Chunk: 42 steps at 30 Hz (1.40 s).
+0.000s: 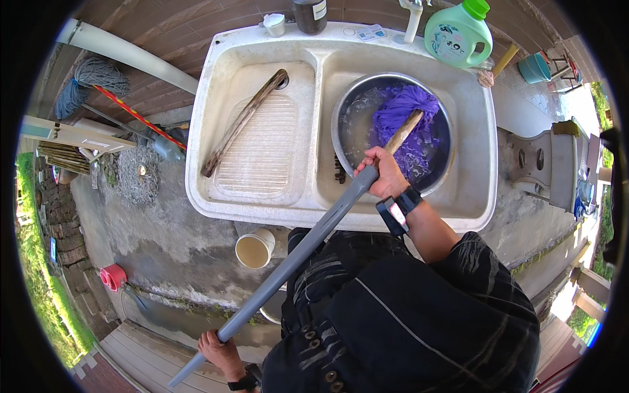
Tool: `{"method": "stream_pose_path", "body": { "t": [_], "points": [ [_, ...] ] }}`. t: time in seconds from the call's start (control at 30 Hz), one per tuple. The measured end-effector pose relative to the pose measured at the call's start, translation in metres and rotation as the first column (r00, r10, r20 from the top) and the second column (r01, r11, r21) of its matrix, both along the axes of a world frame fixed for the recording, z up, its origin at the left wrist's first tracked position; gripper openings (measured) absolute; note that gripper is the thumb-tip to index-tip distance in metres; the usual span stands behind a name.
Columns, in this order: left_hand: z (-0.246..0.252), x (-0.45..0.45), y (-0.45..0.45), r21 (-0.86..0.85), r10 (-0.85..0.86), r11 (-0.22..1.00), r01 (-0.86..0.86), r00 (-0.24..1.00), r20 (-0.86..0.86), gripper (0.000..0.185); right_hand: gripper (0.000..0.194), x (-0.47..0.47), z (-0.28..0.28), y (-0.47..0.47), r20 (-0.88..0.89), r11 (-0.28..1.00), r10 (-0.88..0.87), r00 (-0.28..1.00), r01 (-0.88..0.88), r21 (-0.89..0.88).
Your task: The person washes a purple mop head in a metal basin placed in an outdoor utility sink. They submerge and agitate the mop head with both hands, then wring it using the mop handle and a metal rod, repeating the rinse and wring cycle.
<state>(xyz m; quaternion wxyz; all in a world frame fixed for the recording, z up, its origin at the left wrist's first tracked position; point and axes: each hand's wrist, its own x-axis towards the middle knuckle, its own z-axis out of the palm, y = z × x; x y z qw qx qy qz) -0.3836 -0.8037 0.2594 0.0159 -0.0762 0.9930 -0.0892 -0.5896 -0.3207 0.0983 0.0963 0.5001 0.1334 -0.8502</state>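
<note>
Both hands grip one mop whose handle (pixel 297 260) is a grey tube with a bare wooden end piece (pixel 405 131). My left hand (pixel 220 351) is closed around the tube near its lower end. My right hand (pixel 385 173) wraps the shaft where grey tube meets wood. At the far end, the purple mop head (pixel 404 110) of strands lies in sudsy water inside a round metal basin (pixel 344 93). The basin stands in the right bowl of a white double sink (pixel 314 209), and part of the strands is under water.
A wooden stick (pixel 245 120) lies across the ribbed left bowl. A green detergent jug (pixel 458 37), a white tap (pixel 414 22), a dark container (pixel 310 15) and a small white cup (pixel 274 25) line the back rim. A cream bucket (pixel 255 249) stands on the floor below; another mop (pixel 91 83) leans left.
</note>
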Motion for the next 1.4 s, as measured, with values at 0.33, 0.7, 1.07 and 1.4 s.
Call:
{"method": "stream_pose_path", "body": {
  "t": [0.33,0.7,1.07,1.4],
  "points": [
    [-0.110,-0.076,-0.113,0.337,-0.158,0.930,0.145,0.987,0.012,0.025,0.015,0.001,0.107,-0.052,-0.191,0.976,-0.048,0.981,0.086,0.201],
    [-0.175,-0.246,-0.145,0.533,-0.318,0.790,0.303,0.946,-0.067,0.022,0.009,-0.031,0.190,-0.106,-0.402,0.858,-0.152,0.903,0.323,0.399],
    [-0.193,-0.310,-0.152,0.574,-0.421,0.689,0.442,0.889,-0.180,0.029,0.012,-0.039,0.208,-0.137,-0.448,0.786,-0.188,0.874,0.407,0.465],
    [-0.203,-0.343,-0.150,0.569,-0.463,0.682,0.460,0.873,-0.151,0.025,0.006,-0.042,0.200,-0.139,-0.423,0.766,-0.253,0.870,0.447,0.461]
  ]
}}
